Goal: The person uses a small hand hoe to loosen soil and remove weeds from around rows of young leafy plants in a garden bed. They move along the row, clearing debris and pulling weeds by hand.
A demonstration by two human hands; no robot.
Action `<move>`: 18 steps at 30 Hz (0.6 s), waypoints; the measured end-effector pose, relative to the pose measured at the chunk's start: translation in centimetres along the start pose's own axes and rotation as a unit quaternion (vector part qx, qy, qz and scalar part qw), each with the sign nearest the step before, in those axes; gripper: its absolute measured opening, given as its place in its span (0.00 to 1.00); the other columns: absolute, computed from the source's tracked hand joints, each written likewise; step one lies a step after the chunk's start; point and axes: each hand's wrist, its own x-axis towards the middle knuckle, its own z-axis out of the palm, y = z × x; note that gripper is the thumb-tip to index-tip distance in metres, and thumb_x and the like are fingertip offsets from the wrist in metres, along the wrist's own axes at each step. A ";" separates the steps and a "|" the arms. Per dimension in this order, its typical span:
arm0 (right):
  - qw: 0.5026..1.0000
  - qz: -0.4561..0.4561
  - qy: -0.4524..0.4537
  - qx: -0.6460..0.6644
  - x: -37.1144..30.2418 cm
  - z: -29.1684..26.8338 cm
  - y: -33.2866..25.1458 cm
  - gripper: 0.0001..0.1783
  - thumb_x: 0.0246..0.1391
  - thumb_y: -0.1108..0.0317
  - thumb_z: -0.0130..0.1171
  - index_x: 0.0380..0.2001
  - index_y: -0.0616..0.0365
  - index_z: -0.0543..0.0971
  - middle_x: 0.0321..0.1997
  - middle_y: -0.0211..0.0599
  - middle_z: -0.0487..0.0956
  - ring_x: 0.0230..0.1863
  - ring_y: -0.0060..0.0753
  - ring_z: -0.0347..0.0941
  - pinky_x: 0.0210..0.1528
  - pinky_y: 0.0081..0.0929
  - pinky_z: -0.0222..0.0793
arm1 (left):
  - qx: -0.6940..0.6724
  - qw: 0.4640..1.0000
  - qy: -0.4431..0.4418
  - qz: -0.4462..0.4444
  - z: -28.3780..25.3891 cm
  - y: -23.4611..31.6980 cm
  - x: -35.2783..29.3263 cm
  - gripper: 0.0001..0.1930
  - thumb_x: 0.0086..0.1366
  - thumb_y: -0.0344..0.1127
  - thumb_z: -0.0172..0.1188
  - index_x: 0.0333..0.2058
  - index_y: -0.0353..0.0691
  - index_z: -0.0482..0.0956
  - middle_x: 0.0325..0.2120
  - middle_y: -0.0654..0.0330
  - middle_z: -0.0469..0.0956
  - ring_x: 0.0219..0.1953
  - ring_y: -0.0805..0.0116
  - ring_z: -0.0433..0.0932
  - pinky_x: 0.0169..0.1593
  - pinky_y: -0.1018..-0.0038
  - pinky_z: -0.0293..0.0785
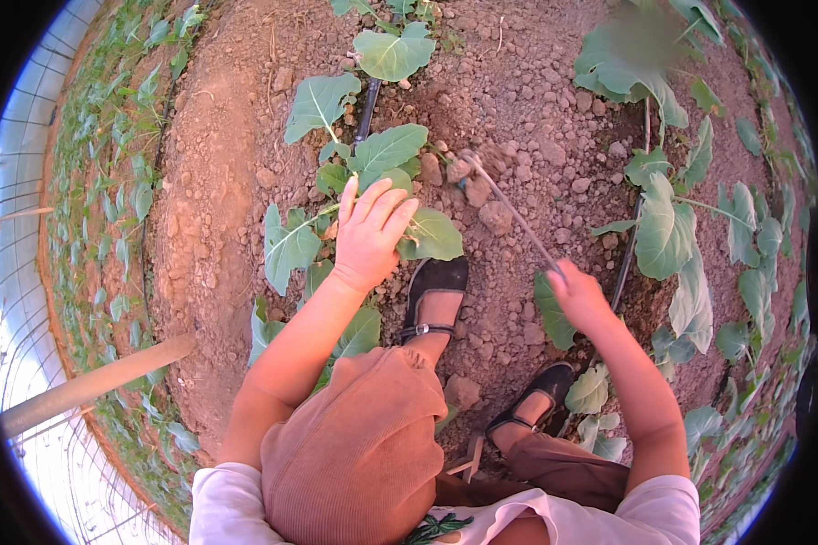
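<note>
item: slim hand tool (522, 218), at two o'clock from centre, far end toward one o'clock at the loose soil (509, 91) (blurred; in or just above it, cannot tell); likely light, stiff; best held at the near end; right hand (580, 295), three o'clock: grip wrapped round that end; item: leafy plant (389, 153), eleven o'clock; leaves likely soft, easily torn; best held near the stem; left hand (370, 234), ten o'clock: grip spread, fingers laid over leaves
</note>
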 end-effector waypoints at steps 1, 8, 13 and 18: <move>1.000 0.007 0.017 -0.011 -0.5 -0.9 0.3 0.14 0.61 0.56 0.45 0.40 0.56 0.66 0.27 0.55 0.75 0.32 0.63 0.72 0.34 0.51 0.65 | 0.014 1.000 0.001 0.003 -0.2 -0.2 -0.3 0.20 0.46 0.29 0.58 0.42 0.46 0.77 0.43 0.63 0.74 0.54 0.62 0.68 0.64 0.54 0.48; 0.991 0.024 0.107 0.076 5.5 0.0 -5.8 0.15 0.62 0.55 0.42 0.41 0.54 0.65 0.26 0.54 0.75 0.32 0.62 0.73 0.34 0.51 0.65 | 0.011 0.998 0.059 -0.012 -0.7 0.0 -1.1 0.16 0.47 0.33 0.58 0.38 0.49 0.80 0.43 0.63 0.75 0.51 0.62 0.70 0.62 0.56 0.50; 0.990 -0.014 0.131 0.039 13.8 4.0 -11.7 0.15 0.62 0.56 0.40 0.40 0.56 0.66 0.31 0.57 0.77 0.36 0.61 0.74 0.39 0.53 0.67 | 0.015 0.999 0.044 0.010 -0.1 -0.2 -1.4 0.16 0.43 0.28 0.57 0.35 0.49 0.81 0.41 0.64 0.75 0.50 0.63 0.70 0.61 0.56 0.51; 0.995 -0.031 0.093 0.008 15.0 6.6 -12.9 0.16 0.61 0.56 0.42 0.39 0.58 0.66 0.32 0.56 0.78 0.37 0.60 0.75 0.41 0.53 0.68 | -0.016 0.999 0.043 0.009 -0.2 -0.6 -1.9 0.19 0.42 0.23 0.55 0.35 0.48 0.81 0.40 0.63 0.76 0.51 0.61 0.70 0.64 0.57 0.46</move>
